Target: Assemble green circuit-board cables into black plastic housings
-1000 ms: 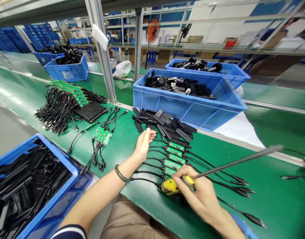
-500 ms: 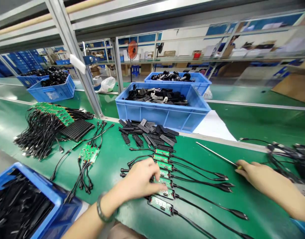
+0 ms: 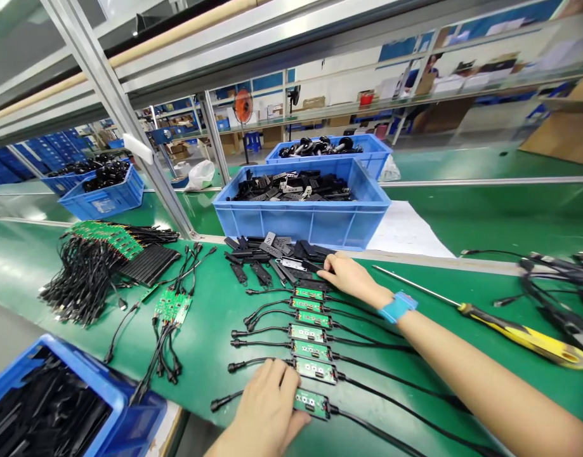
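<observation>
Left hand [image 3: 267, 409] flat, fingers loose, resting on left end of nearest small green circuit board with black cable tails [image 3: 311, 403]; wrist cut off at bottom edge. Board is last in row of seven on smooth green table mat [image 3: 210, 304]. Right hand [image 3: 348, 276] stretched to 12 o'clock of row, fingertips on pile of flat black plastic covers [image 3: 267, 251]; cannot tell if pinching one. Long yellow-handled screwdriver with thin steel shaft [image 3: 524, 333] lies at 3 o'clock of right hand. Blue plastic crate [image 3: 301, 219] behind pile.

7 wired circuit boards [image 3: 307, 332] in a row, 1 yellow-handled screwdriver [image 3: 524, 335], 1 left hand [image 3: 267, 412], 1 right hand [image 3: 351, 277]
</observation>
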`<action>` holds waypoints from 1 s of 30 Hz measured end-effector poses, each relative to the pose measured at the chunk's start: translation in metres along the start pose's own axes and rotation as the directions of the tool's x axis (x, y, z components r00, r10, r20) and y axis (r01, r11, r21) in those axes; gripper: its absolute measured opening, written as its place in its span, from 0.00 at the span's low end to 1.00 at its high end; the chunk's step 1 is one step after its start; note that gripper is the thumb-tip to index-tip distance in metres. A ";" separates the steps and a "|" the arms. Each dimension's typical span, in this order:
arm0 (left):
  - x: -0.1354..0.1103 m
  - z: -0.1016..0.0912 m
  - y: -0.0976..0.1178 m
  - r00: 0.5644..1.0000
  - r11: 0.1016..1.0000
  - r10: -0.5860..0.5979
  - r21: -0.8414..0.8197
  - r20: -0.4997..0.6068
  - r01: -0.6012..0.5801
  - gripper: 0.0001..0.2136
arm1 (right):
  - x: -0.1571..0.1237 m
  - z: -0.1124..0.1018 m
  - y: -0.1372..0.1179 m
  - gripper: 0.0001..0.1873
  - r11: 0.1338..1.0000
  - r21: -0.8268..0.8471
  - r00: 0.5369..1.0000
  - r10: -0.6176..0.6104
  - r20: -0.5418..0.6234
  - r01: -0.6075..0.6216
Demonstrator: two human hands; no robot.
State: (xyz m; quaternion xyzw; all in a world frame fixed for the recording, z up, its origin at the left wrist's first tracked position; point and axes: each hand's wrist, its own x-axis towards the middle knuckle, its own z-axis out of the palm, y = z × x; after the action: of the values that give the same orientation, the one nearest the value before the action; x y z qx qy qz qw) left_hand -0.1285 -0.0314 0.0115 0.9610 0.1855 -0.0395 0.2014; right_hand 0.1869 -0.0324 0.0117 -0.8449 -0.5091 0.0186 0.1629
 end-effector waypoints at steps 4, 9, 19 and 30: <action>-0.011 -0.014 0.002 1.000 0.971 -0.002 -0.238 0.017 0.006 0.15 | -0.043 -0.037 -0.004 0.07 0.993 0.119 0.997 -0.002 -0.074 0.011; -0.008 -0.008 0.008 0.993 0.599 -0.118 -0.795 0.024 0.091 0.16 | -0.131 -0.086 -0.034 0.16 0.804 0.591 0.977 0.070 -0.201 0.064; -0.002 0.014 0.035 0.988 -0.116 0.081 -0.984 0.128 0.137 0.32 | -0.201 -0.029 -0.068 0.15 0.447 0.880 0.979 0.187 0.081 -0.158; -0.012 0.017 0.040 0.981 -0.135 -0.003 -0.972 0.196 0.194 0.28 | -0.209 -0.011 -0.079 0.15 0.318 0.935 0.975 0.202 0.094 -0.157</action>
State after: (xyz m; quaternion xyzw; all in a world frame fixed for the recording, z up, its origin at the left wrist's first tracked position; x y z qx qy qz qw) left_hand -0.1249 -0.0767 0.0131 0.4618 0.2104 0.0368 0.8609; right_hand 0.0214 -0.1824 0.0169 -0.6490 -0.3060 0.3082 0.6247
